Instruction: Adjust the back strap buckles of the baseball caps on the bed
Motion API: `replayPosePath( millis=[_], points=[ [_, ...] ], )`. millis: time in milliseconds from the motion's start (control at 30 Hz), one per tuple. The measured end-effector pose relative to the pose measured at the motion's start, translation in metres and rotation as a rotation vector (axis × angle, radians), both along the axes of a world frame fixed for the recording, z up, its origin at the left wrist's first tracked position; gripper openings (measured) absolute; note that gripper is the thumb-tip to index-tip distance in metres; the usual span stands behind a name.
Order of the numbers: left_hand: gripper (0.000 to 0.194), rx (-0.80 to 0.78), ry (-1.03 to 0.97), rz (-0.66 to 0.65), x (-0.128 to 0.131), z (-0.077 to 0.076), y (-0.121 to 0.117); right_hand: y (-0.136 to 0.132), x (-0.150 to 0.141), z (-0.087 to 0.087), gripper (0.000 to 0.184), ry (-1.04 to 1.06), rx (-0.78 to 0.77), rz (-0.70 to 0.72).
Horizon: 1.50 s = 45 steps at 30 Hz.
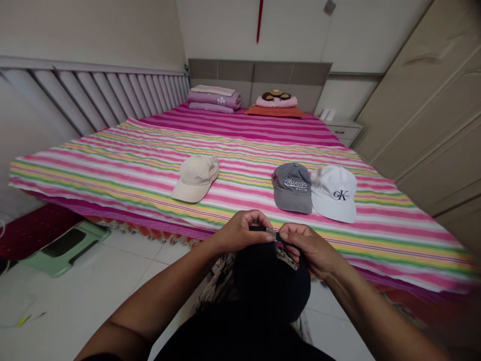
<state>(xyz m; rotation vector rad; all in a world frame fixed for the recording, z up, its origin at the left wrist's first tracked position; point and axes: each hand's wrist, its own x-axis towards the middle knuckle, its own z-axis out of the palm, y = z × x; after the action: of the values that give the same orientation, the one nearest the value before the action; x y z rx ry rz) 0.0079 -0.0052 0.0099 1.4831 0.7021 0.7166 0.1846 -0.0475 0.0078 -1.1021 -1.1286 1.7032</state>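
Close to my body, both hands hold a black cap (278,291) at its back strap (271,232). My left hand (246,231) pinches the strap's left part between thumb and fingers. The other side of the strap is gripped by my right hand (308,245), its fingers partly tucked behind. A patterned lining shows through the cap's back opening. On the bed lie a beige cap (197,178) to the left, a grey cap (292,188) with white lettering, and a white cap (334,193) that touches the grey one.
The bed's striped sheet (240,160) spreads before me. Folded purple bedding (214,100) and a pink-and-orange stack (276,108) lie by the headboard (259,75). A green stool (67,245) stands on the floor at left. At right are a bedside cabinet (343,133) and large beige panels (432,110).
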Motion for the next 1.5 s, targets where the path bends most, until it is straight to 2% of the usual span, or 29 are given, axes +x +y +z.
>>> replayPosePath(
  millis=[133,600,733,800,900,1033,1200,1300,1400,1500],
  points=[
    [0.027,-0.005,-0.022,-0.017,-0.001,-0.001,0.001,0.001,-0.002,0.000,0.026,-0.001,-0.009,0.007],
    [0.024,0.141,0.020,0.034,0.001,-0.003,-0.002,0.001,-0.007,0.000,0.028,-0.012,0.019,-0.078],
    [0.024,0.095,-0.019,0.054,0.001,-0.005,-0.002,0.000,-0.008,0.002,0.029,-0.069,0.038,-0.065],
    [0.025,0.012,-0.066,0.071,0.002,-0.007,-0.002,-0.001,-0.009,0.003,0.029,-0.126,0.102,-0.065],
    [0.028,-0.150,-0.159,0.049,0.004,-0.010,-0.002,-0.001,-0.009,0.006,0.031,-0.343,0.304,-0.090],
    [0.033,-0.308,-0.228,-0.007,0.004,-0.013,-0.001,-0.003,-0.009,0.010,0.018,-0.628,0.499,-0.085],
    [0.037,-0.415,-0.235,-0.037,0.000,-0.014,0.001,-0.007,-0.010,0.012,0.011,-0.775,0.684,-0.054],
    [0.031,-0.456,-0.131,-0.138,-0.003,-0.015,0.004,-0.009,-0.010,0.010,0.010,-0.788,0.736,-0.051],
    [0.024,-0.484,-0.081,-0.203,-0.006,-0.018,0.008,-0.009,-0.008,0.010,0.013,-0.719,0.653,-0.022],
    [0.023,-0.511,-0.091,-0.212,-0.007,-0.019,0.008,-0.009,-0.005,0.012,0.025,-0.486,0.405,-0.001]
  ],
)
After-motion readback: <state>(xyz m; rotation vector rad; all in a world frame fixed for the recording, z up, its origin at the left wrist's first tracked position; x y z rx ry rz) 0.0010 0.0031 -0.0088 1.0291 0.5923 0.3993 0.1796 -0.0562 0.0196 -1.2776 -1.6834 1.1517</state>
